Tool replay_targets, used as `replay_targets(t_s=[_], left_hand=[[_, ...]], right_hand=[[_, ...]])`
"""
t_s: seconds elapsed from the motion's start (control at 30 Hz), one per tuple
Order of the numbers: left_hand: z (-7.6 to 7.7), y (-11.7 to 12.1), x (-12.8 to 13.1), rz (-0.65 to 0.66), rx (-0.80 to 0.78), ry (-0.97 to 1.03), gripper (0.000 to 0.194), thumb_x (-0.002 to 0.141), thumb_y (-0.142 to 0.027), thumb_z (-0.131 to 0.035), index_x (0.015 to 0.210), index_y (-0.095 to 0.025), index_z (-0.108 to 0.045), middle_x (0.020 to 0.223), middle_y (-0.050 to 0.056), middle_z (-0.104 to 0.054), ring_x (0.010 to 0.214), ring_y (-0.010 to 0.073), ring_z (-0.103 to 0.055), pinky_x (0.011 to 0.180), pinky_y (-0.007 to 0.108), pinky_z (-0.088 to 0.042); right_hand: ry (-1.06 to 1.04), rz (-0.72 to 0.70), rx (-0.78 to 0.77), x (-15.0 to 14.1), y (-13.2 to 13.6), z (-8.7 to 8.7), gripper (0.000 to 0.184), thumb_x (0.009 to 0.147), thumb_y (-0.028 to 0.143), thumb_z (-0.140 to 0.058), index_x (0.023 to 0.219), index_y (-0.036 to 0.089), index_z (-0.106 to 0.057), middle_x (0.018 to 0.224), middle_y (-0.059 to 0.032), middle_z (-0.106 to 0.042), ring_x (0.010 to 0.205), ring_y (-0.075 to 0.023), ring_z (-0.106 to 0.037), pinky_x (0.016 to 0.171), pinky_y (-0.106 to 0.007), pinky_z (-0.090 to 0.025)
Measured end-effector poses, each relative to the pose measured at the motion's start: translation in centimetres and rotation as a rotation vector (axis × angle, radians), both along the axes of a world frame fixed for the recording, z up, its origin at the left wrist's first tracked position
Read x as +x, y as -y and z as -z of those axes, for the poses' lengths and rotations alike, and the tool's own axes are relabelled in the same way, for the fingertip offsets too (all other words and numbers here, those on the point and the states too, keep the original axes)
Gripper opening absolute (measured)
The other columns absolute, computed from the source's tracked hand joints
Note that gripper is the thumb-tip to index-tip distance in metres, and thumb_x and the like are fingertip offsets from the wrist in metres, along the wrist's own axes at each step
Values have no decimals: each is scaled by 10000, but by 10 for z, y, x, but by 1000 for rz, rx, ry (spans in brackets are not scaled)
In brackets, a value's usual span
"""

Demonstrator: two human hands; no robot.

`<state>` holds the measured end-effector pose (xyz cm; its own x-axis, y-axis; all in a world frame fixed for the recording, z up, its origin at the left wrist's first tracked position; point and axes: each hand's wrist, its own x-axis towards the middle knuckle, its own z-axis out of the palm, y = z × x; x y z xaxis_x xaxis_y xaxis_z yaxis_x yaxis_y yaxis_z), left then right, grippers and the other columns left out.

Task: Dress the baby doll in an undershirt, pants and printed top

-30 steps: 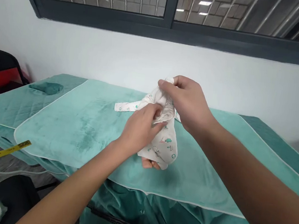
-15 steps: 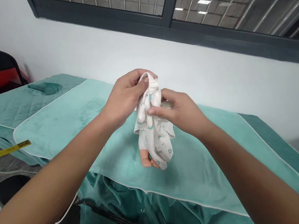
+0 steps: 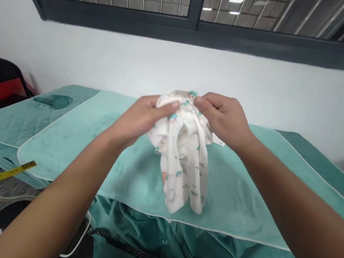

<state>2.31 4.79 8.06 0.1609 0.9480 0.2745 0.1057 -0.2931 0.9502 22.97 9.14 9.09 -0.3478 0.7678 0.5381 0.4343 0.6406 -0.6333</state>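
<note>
A small pair of white baby pants (image 3: 177,175) with green and coloured prints hangs between my hands, its two closed legs dangling downward. My left hand (image 3: 144,115) pinches the left side of the gathered waistband, thumb on top. On the opposite side, my right hand (image 3: 225,116) grips the waistband between thumb and curled fingers. Behind the cloth lies a doll, of which only a sliver of skin-toned leg (image 3: 164,177) shows. White printed cloth also peeks out to the right, below my right hand; I cannot tell what it belongs to.
A light green mat (image 3: 232,203) with white piping covers the bed, over a darker green spread (image 3: 135,221). A white wall (image 3: 105,62) and a dark window frame (image 3: 125,18) stand behind. At left are a yellow strap (image 3: 0,175) and a black-and-red chair (image 3: 0,87).
My right hand has shifted up to the waistband, and the pants are now spread wider between both hands. Their legs hang separately, covering the doll's feet that showed before.
</note>
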Motion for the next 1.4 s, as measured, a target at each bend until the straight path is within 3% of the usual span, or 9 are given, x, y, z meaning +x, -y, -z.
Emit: replay_targets(t_s=[0.13,0.27,0.53,0.7,0.83,0.97,1.13,1.3,1.4], left_hand=[[4,-12,2,-63,67,240,391,834,-547,-626,967,-184,-682,906,90,-708,915,257,-685,739,348,-557],[13,-16,7,-14,-25,293,481,843,-632,-559,997,-194,-681,910,107,-717,950,275,-689,779,386,-568],[21,-8,8,395,-335,-32,359,712,-403,-781,987,-181,-720,971,106,-737,860,271,-702,692,362,-568],[28,-17,13,56,-184,226,245,731,-334,-732,910,-171,-698,848,56,-724,725,195,-669,617,280,-513],[42,-23,21,32,-267,284,247,742,-374,-723,859,-163,-672,756,35,-686,624,144,-614,539,236,-457],[55,-22,22,73,-376,315,342,741,-443,-742,907,-153,-670,741,52,-683,631,146,-620,556,245,-477],[60,-14,14,376,-507,90,288,674,-361,-828,765,-144,-661,593,-2,-591,445,60,-451,430,200,-378],[68,-18,18,205,-418,366,285,767,-372,-751,952,-164,-686,882,65,-720,716,157,-662,670,274,-545],[74,-23,25,171,-444,542,313,818,-394,-690,1029,-163,-674,956,92,-733,831,216,-700,754,327,-567]], right_hand=[[-46,-18,-121,2,0,2,615,801,695,-598,555,179,-373,565,20,-301,539,-85,-282,493,-243,-201],[-241,-78,-270,-1,-2,6,611,806,724,-566,590,192,-357,588,20,-335,542,-89,-335,502,-236,-283],[-456,-35,-422,-1,-22,17,605,809,799,-467,654,220,-381,586,16,-402,555,-120,-462,520,-255,-410],[-171,-250,-596,-3,-12,33,569,801,751,-540,729,193,-624,718,-54,-634,720,-184,-616,609,-274,-483],[220,-498,-669,-2,-6,39,364,739,527,-756,897,200,-725,976,-36,-709,922,-200,-648,752,-260,-507],[7,-328,-717,3,-13,46,364,774,503,-733,965,193,-729,1023,-53,-714,906,-193,-660,730,-258,-511],[-423,-219,-899,4,-17,65,442,803,556,-695,946,138,-685,955,-122,-716,808,-223,-679,666,-302,-545],[-554,-231,-937,1,-6,79,506,849,630,-602,1041,167,-666,930,-104,-721,821,-223,-688,713,-315,-567],[-348,-390,-1003,4,5,83,516,789,615,-682,1023,155,-689,922,-106,-721,793,-209,-687,679,-290,-564]])
